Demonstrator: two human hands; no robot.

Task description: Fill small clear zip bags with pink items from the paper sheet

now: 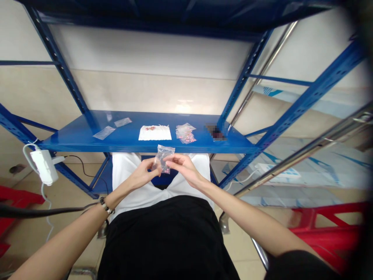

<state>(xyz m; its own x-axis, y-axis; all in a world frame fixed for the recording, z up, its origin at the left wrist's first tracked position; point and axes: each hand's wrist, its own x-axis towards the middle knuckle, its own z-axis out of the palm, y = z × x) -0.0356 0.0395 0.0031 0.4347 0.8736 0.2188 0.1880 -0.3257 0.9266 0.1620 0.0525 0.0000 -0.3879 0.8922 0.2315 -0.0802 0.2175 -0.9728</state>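
Note:
A small clear zip bag (165,151) is held upright over my lap, just in front of the shelf's edge. Several tiny pinkish-red pieces lie at its bottom. My left hand (148,171) pinches the bag's left side, and my right hand (182,165) has thumb and fingertips closed on its right side. On the shelf beyond, a white sheet (155,134) bears several small reddish pieces. Right of it lies a pile of clear bags (185,133) with pink-red pieces inside. Two flat clear bags, a nearer one (104,133) and a farther one (122,122), lie at the left.
The blue metal shelf (125,146) spans the front, with another shelf overhead (151,19). A blurred dark flat object (216,133) rests near its right end. A white power strip (43,167) hangs at the left. Red stools (329,233) stand on both sides.

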